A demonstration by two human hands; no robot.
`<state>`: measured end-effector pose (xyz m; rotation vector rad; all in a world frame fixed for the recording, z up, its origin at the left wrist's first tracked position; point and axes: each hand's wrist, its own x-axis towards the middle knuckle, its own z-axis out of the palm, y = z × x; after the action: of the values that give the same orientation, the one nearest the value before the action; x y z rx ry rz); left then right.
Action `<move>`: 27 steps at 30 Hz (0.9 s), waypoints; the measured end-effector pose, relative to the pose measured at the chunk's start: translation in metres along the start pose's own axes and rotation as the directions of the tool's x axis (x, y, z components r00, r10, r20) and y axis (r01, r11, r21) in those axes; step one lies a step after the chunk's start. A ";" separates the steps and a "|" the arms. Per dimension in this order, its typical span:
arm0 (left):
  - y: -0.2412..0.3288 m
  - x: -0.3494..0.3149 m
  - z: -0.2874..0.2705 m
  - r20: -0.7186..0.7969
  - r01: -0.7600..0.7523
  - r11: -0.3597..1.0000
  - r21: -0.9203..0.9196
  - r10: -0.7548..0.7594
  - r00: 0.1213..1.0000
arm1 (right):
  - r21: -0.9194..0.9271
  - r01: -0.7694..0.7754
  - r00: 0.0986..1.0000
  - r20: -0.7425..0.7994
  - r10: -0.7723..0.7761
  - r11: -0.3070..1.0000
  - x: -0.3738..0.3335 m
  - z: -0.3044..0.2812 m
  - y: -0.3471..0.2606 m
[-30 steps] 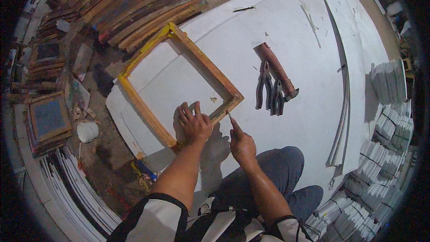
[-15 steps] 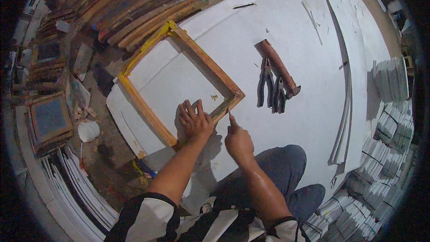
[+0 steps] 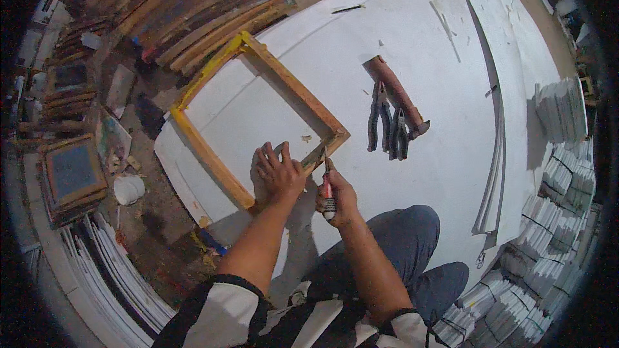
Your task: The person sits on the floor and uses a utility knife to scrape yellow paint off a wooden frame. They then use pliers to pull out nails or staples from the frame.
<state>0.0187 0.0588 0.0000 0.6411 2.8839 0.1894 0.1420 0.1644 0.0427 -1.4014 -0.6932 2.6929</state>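
A wooden frame (image 3: 293, 90) lies on a white sheet, yellow-stained along its far left side. My left hand (image 3: 282, 171) rests over the frame's near side, fingers spread, pressing it down without wrapping round it. In my right hand (image 3: 342, 200) is a screwdriver (image 3: 327, 188) with a red, white and black handle, my fingers closed round it. Its metal tip meets the near rail close to the right corner; exactly how it touches the wood is too small to tell. A small shaving (image 3: 306, 138) lies inside the frame by that corner.
Right of the frame lie a hammer (image 3: 401, 96) and two black-handled pliers (image 3: 379, 119). Wooden frames (image 3: 213, 9) are stacked at the far left. A white cup (image 3: 129, 189) stands on the floor at left. Bundled white strips (image 3: 545, 229) line the right side.
My right hand has turned and shifted slightly left and down, bringing the screwdriver's handle into sight. My left hand and the frame stay nearly in place.
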 end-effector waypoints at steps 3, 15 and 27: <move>0.005 0.005 -0.008 -0.008 0.019 1.000 -0.017 -0.019 1.000 | 0.386 -0.205 0.976 0.151 0.157 0.900 -0.012 -0.002 -0.020; 0.004 0.003 -0.009 -0.100 0.004 0.999 -0.051 -0.009 0.995 | -0.996 0.077 0.930 0.056 -0.363 0.042 -0.040 0.010 -0.026; -0.001 -0.004 0.002 -0.119 -0.091 0.995 0.032 0.094 0.988 | -0.994 0.104 0.932 0.112 -0.345 -0.042 -0.025 0.019 -0.022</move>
<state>0.0223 0.0561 -0.0011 0.7955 2.9788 0.2096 0.1378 0.1717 0.0807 -1.2377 -2.8934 1.3784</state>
